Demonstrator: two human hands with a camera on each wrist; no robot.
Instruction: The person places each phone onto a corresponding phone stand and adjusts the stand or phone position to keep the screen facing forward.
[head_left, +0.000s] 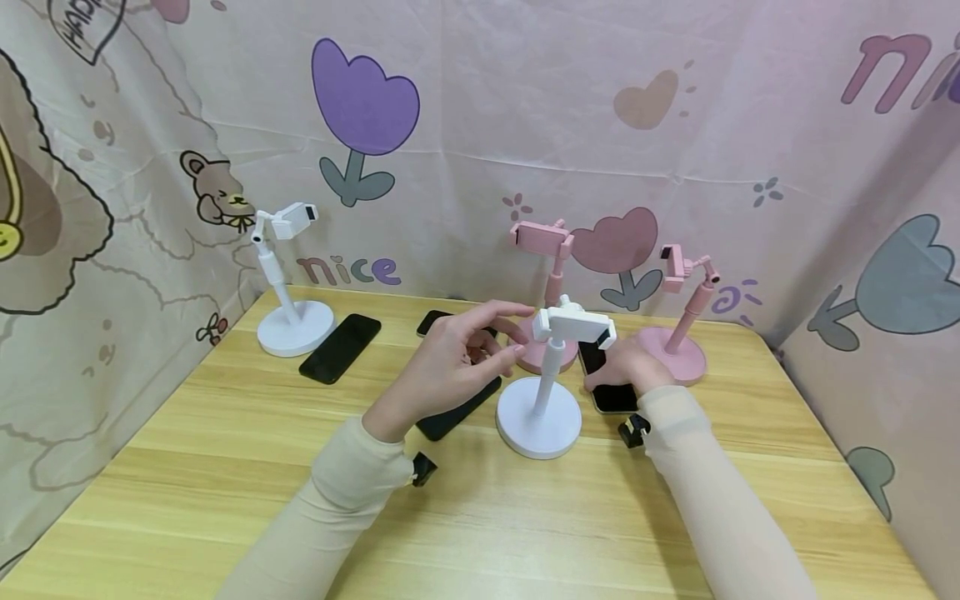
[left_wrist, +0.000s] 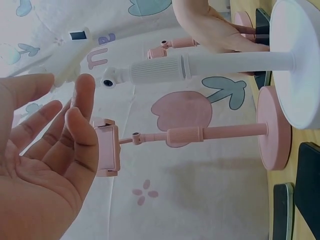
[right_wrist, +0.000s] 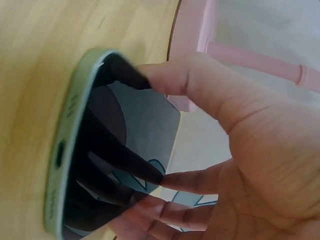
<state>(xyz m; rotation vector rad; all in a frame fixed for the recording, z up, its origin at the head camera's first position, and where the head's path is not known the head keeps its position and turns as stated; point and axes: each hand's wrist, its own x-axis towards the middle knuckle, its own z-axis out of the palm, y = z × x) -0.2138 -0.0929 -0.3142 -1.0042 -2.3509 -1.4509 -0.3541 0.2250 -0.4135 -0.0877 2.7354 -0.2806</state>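
Note:
My left hand (head_left: 457,358) hovers just left of the white phone stand (head_left: 551,387), its fingers loosely bent with nothing held. In the left wrist view, the thumb and fingertips overlap the stand's white clamp (left_wrist: 72,57); contact cannot be told. On the right, my right hand (head_left: 633,367) spans a black-screened smartphone (right_wrist: 120,145) on the table. Its thumb touches one long edge and its fingertips meet the opposite edge. From the head, the hand hides part of the phone. A pink phone stand (head_left: 543,237) stands right behind the white one.
Another pink stand (head_left: 686,354) stands right of my right hand. A second white stand (head_left: 296,329) is at the far left, beside a black smartphone (head_left: 341,348). Two more phones lie partly hidden behind my left arm, one nearer (head_left: 457,412), one farther (head_left: 432,321). A patterned curtain (head_left: 465,108) hangs behind.

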